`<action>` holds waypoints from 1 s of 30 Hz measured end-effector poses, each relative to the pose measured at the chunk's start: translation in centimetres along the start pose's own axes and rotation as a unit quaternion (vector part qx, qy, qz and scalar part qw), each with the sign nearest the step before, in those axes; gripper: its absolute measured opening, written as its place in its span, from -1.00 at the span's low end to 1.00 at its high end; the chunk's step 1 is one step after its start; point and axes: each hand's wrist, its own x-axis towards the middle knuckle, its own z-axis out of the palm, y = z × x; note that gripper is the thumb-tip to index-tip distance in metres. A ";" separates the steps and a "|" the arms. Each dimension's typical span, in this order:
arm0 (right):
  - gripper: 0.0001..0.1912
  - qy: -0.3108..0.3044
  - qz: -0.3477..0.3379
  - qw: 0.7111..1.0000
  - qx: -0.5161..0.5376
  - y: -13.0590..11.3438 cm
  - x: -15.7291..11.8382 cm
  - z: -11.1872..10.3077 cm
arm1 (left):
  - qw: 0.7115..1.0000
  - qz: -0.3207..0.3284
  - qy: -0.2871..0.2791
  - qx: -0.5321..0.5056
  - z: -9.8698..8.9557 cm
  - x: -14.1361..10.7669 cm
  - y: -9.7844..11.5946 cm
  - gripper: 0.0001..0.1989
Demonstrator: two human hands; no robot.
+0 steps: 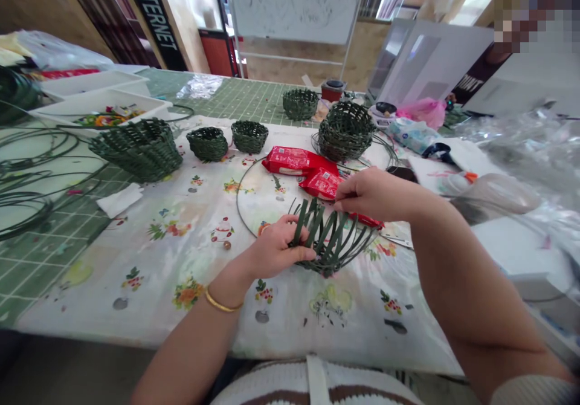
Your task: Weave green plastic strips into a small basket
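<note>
A floral cloth [163, 266] covers much of the green gridded desk [244, 93] under the half-woven basket [326, 264]; a whiteboard [299, 6] stands well beyond the basket. The right hand [371, 193], fingertips pinched together above the basket, partly hides glossy red packets [290, 160]; what it grips is unclear. The left hand [278, 245] clasps the basket's side, where flat dark-green strips [319, 223] flare upward.

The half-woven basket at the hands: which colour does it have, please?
Dark green; the half-woven basket shows best in the head view.
</note>
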 end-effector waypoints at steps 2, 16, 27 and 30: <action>-0.76 -0.057 -0.007 0.998 0.015 0.1 0.3 -0.6 | 0.999 0.031 -0.036 0.025 -0.1 0.1 0.5 -0.77; -0.72 -0.244 -0.090 0.945 0.197 3.9 2.9 0.5 | 0.997 0.066 -0.033 0.037 0.1 -0.1 0.3 -0.82; -0.64 -0.281 -0.089 0.870 0.395 5.2 1.5 1.8 | 0.992 0.036 0.001 0.123 0.5 -0.6 0.9 -0.75; -0.63 -0.258 -0.065 0.840 0.473 4.7 0.9 2.4 | 0.993 0.035 -0.021 0.108 0.6 -0.6 1.0 -0.77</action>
